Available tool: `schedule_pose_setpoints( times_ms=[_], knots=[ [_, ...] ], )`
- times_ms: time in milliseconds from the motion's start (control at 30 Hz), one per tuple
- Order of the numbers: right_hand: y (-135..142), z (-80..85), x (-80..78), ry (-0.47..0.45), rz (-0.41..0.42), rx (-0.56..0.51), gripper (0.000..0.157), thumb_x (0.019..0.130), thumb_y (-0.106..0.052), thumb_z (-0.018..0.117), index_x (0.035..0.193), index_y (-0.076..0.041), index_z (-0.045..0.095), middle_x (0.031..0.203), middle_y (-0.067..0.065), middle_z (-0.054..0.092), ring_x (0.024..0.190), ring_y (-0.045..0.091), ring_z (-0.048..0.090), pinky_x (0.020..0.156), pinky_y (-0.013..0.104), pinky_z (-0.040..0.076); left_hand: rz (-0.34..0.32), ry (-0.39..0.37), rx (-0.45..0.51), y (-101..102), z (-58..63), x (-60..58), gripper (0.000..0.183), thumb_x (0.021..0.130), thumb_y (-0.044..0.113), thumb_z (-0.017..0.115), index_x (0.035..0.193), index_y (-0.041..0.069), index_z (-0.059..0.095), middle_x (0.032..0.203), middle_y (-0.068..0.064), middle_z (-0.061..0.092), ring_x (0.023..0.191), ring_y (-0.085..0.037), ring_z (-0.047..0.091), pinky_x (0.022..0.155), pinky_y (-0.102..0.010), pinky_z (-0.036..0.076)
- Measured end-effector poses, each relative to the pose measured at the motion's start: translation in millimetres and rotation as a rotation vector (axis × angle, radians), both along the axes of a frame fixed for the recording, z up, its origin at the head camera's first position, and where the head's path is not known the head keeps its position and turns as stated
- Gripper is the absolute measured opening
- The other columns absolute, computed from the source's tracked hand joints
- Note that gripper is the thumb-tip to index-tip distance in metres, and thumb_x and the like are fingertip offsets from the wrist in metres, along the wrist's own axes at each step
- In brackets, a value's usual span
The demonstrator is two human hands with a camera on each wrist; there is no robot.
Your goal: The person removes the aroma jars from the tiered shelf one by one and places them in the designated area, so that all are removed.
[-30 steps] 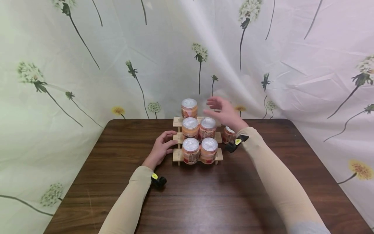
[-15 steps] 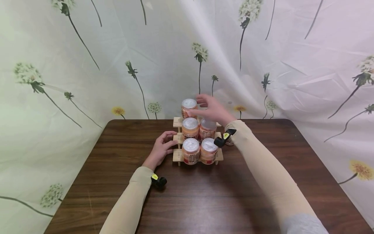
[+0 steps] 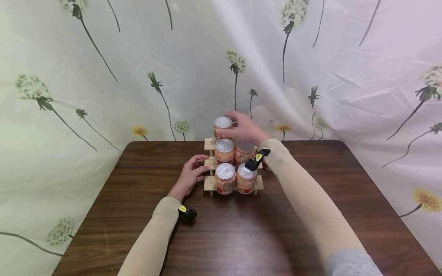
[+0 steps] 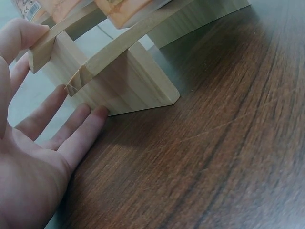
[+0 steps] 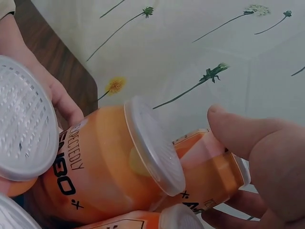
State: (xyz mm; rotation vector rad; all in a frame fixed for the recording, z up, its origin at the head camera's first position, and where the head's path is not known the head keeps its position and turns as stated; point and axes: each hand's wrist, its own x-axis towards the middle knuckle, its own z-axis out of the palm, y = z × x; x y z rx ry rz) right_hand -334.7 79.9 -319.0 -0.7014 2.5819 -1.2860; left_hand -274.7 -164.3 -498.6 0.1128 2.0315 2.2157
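In the head view my right hand (image 3: pixel 244 128) is round the topmost jar (image 3: pixel 223 123), an orange-labelled jar with a clear ridged lid. Its thumb lies at the front and the fingers behind; the right wrist view shows this thumb (image 5: pixel 233 131) beside the jar (image 5: pixel 205 167). My left hand (image 3: pixel 190 174) rests against the left end of a three-step wooden rack (image 3: pixel 209 186). Fairly straight fingertips touch the side support (image 4: pixel 119 90), seen in the left wrist view. Two jars stand on the middle step and two on the lowest.
Partly hidden behind my right wrist, another jar (image 3: pixel 266 167) stands on the table right of the rack. The dark wooden table (image 3: pixel 221 237) meets a flower-printed cloth (image 3: pixel 193 69) at its far edge.
My right hand has moved left, from beside the rack's upper step to the topmost jar, and its fingers now lie round it. My left hand and the rack stay put.
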Motion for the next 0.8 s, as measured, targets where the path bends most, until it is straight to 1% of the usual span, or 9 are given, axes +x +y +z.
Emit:
schedule_pose_setpoints(
  times_ms=[167,367,533,667,800],
  knots=[
    [-3.9,-0.7,-0.7,0.015,0.006,-0.007,0.071,0.097,-0.034,0.078,0.153,-0.005,0.045,0.139,0.012,0.059,0.133,0.032,0.057,0.104,0.046,0.052,-0.001,-0.001,0.008,0.0,0.5,1.0,0.039,0.100,0.013,0.070,0.137,0.012,0.058,0.136,-0.013,0.054,0.113,-0.024,0.063,0.082,-0.039,0.061],
    [-7.4,-1.3,-0.6,0.009,-0.005,-0.017,0.058,0.099,-0.030,0.075,0.145,-0.007,0.050,0.131,0.012,0.062,0.124,0.029,0.061,0.100,0.045,0.053,-0.006,0.004,0.008,-0.8,0.0,0.0,0.040,0.100,0.012,0.070,0.138,0.011,0.057,0.136,-0.013,0.054,0.113,-0.024,0.064,0.082,-0.039,0.061],
    [-8.1,-2.5,-0.5,0.010,-0.019,-0.016,0.053,0.099,-0.029,0.075,0.142,-0.008,0.052,0.129,0.011,0.061,0.120,0.027,0.062,0.097,0.044,0.054,-0.006,0.007,0.000,-1.0,-1.5,-1.1,0.041,0.100,0.012,0.070,0.138,0.010,0.057,0.135,-0.013,0.054,0.113,-0.024,0.064,0.082,-0.039,0.061],
    [-6.9,-4.7,-1.0,0.004,-0.032,-0.050,0.050,0.098,-0.028,0.078,0.137,-0.008,0.054,0.126,0.010,0.062,0.116,0.026,0.063,0.093,0.043,0.055,-0.004,0.006,-0.008,-0.7,-1.3,-0.5,0.040,0.100,0.013,0.070,0.138,0.011,0.057,0.135,-0.012,0.054,0.112,-0.023,0.063,0.082,-0.038,0.061],
    [-4.6,-6.5,-1.8,0.015,-0.052,-0.069,0.052,0.096,-0.027,0.080,0.137,-0.008,0.055,0.126,0.010,0.063,0.115,0.026,0.063,0.092,0.042,0.056,-0.004,0.004,-0.005,-0.7,-0.2,0.3,0.041,0.100,0.013,0.070,0.138,0.010,0.057,0.134,-0.012,0.054,0.110,-0.022,0.063,0.081,-0.038,0.061]
  ],
)
